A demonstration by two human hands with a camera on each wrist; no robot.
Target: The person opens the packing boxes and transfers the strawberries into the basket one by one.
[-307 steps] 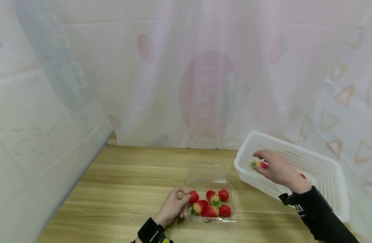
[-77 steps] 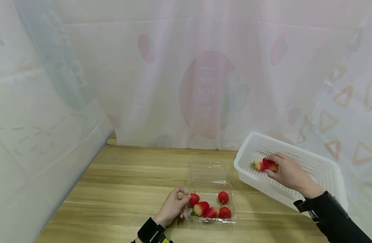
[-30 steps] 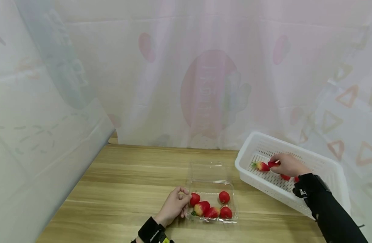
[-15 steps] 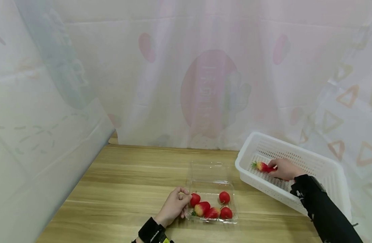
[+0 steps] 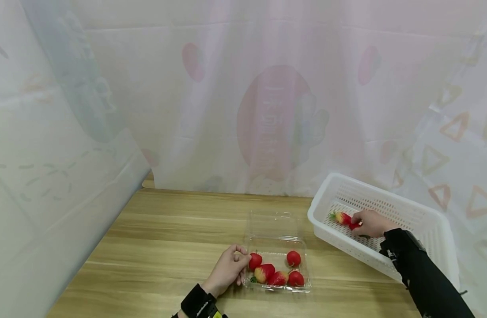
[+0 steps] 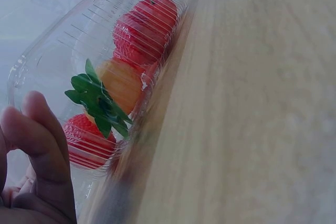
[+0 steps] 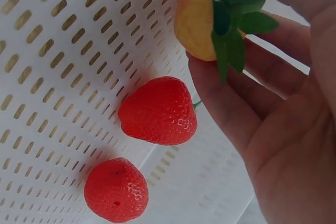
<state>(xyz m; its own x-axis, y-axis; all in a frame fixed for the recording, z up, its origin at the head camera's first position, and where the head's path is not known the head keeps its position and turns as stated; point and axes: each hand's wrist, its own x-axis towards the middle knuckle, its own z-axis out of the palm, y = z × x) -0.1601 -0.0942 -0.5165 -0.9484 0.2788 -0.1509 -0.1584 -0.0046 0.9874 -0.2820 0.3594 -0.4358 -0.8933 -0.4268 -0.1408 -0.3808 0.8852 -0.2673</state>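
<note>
In the head view, my left hand [image 5: 226, 270] pinches the left rim of an open clear plastic clamshell box [image 5: 275, 289]. Inside the box are several red strawberries [image 5: 278, 278], some yellowish near the leaves. My right hand [image 5: 371, 223] reaches into a white perforated basket [image 5: 422, 212] and holds a strawberry [image 7: 197, 19] between thumb and fingers, its leaves toward the palm. Next to it lies a yellow-and-red strawberry [image 5: 341, 217] with leaves at the left. Two red strawberries, one larger [image 7: 159, 111] and one rounder [image 7: 116, 190], rest on the basket floor in the right wrist view.
The box's raised lid [image 5: 273, 224] stands behind its tray. Both containers sit on a wood-grain table [image 5: 167, 229]. A printed white curtain [image 5: 211, 110] closes off the back, with similar sheets at the sides. The basket stands against the right one.
Since the oldest frame, a yellow-and-red strawberry has left the box's back row. Over the last second my right hand has lowered a strawberry toward the basket floor. My left hand has stayed put.
</note>
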